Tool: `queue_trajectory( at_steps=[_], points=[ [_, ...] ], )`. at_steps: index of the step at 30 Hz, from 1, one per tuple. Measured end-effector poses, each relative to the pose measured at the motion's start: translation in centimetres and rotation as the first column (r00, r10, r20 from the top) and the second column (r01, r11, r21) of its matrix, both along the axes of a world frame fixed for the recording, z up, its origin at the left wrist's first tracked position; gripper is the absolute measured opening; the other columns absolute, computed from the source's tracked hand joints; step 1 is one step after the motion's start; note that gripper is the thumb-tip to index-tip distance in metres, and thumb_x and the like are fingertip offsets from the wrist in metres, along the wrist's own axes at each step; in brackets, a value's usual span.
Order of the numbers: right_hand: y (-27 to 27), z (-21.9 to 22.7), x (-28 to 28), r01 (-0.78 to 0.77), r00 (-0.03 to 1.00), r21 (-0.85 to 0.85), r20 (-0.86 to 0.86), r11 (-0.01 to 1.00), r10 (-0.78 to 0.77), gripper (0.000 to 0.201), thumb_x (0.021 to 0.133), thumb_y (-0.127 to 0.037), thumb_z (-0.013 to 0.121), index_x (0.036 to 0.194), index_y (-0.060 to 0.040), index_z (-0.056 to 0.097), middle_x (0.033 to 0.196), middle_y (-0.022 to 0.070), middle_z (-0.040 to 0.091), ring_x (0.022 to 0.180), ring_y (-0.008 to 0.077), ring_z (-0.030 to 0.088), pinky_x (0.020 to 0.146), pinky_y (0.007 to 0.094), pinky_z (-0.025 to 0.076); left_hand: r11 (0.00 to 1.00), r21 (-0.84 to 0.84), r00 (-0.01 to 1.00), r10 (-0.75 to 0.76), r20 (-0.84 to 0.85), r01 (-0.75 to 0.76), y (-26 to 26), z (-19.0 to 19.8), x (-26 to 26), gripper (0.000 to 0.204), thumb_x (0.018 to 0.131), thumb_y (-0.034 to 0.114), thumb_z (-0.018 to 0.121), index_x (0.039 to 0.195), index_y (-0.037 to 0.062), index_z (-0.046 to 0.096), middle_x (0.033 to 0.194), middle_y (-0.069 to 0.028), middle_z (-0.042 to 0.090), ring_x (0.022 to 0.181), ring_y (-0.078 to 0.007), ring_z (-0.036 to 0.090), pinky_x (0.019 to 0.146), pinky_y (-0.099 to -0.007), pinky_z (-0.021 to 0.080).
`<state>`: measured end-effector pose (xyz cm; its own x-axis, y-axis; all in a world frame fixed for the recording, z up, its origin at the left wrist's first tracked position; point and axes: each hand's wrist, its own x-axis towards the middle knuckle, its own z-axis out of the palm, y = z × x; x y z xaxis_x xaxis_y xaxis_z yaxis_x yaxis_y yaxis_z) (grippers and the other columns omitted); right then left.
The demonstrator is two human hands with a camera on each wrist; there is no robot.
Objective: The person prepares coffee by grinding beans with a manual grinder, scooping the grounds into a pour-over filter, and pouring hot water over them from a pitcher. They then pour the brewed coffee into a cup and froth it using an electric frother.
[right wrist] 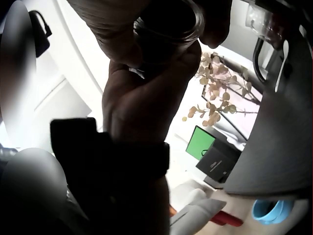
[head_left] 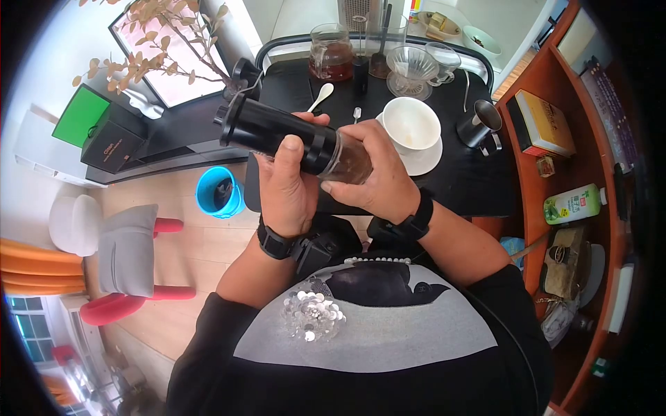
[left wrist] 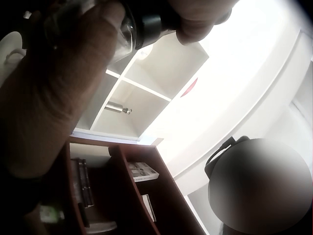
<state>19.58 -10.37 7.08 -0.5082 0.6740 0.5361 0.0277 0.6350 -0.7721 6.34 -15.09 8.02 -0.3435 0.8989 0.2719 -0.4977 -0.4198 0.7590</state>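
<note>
Both hands hold a black cylindrical grinder with a clear jar at one end, tilted above the near edge of the black table. In the head view the left hand grips the black body, its thumb lying along the side. The right hand curls round the clear jar, which has something brownish inside. A metal crank with a dark knob extends from the far end. In the right wrist view the jar's rim shows between the hands, its inside dark.
On the black table stand a white bowl on a saucer, a metal pitcher, a glass dripper, a glass pot and a white spoon. A blue bin is at floor left; a wooden shelf stands right.
</note>
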Motion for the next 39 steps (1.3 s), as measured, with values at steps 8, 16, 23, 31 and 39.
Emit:
queue_trajectory(
  at_steps=[8, 16, 23, 31, 39],
  points=[
    [0.0, 0.5, 0.4, 0.127, 0.991, 0.293, 0.005, 0.948, -0.134, 0.058, 0.060, -0.012, 0.075, 0.109, -0.0016, 0.045, 0.098, 0.0121, 0.047, 0.083, 0.0244, 0.054, 0.066, 0.0307, 0.047, 0.999, -0.049, 0.996, -0.011, 0.094, 0.015, 0.0, -0.3, 0.0, 0.051, 0.083, 0.037, 0.057, 0.113, -0.0034, 0.048, 0.113, -0.0192, 0.054, 0.108, -0.0265, 0.051, 0.095, -0.0386, 0.039],
    [-0.4, 0.9, 0.3, -0.593, 0.792, -0.795, -0.545, 0.133, 0.274, 0.059, 0.087, -0.057, 0.032, 0.104, -0.0030, 0.048, 0.075, 0.0085, 0.059, 0.051, 0.0171, 0.058, 0.040, 0.0236, 0.044, 0.989, 0.105, 0.994, -0.107, -0.013, 0.108, -0.2, 0.5, 0.1, 0.056, 0.078, 0.045, 0.059, 0.107, -0.0008, 0.046, 0.103, -0.0165, 0.056, 0.096, -0.0253, 0.057, 0.081, -0.0361, 0.049],
    [-1.4, 0.4, -0.8, -0.553, 0.827, -0.758, -0.551, 0.346, 0.115, 0.053, 0.092, -0.050, 0.030, 0.120, -0.0058, 0.033, 0.093, 0.0138, 0.056, 0.064, 0.0210, 0.061, 0.048, 0.0271, 0.049, 0.992, 0.035, 0.992, -0.123, 0.004, 0.122, 0.6, -0.3, -1.2, 0.055, 0.082, 0.050, 0.051, 0.108, 0.0017, 0.048, 0.099, -0.0158, 0.057, 0.094, -0.0249, 0.055, 0.081, -0.0371, 0.046],
    [-0.5, 0.0, -0.1, -0.608, 0.790, -0.705, -0.492, 0.365, 0.366, 0.060, 0.090, -0.056, 0.027, 0.119, -0.0043, 0.039, 0.092, 0.0127, 0.055, 0.065, 0.0171, 0.059, 0.050, 0.0234, 0.048, 0.992, 0.085, 0.995, -0.083, -0.058, 0.088, 1.0, -0.4, -1.5, 0.056, 0.081, 0.049, 0.052, 0.109, 0.0006, 0.048, 0.104, -0.0172, 0.056, 0.095, -0.0275, 0.055, 0.084, -0.0384, 0.045],
    [-1.0, 0.5, -0.7, -0.593, 0.797, -0.768, -0.518, 0.241, 0.310, 0.063, 0.089, -0.055, 0.031, 0.123, -0.0021, 0.039, 0.098, 0.0111, 0.054, 0.073, 0.0144, 0.058, 0.054, 0.0219, 0.048, 0.993, 0.095, 0.993, -0.060, -0.097, 0.070, 1.0, -0.3, -1.5, 0.055, 0.081, 0.047, 0.054, 0.109, 0.0000, 0.048, 0.102, -0.0174, 0.057, 0.096, -0.0284, 0.055, 0.086, -0.0388, 0.044]
  ],
)
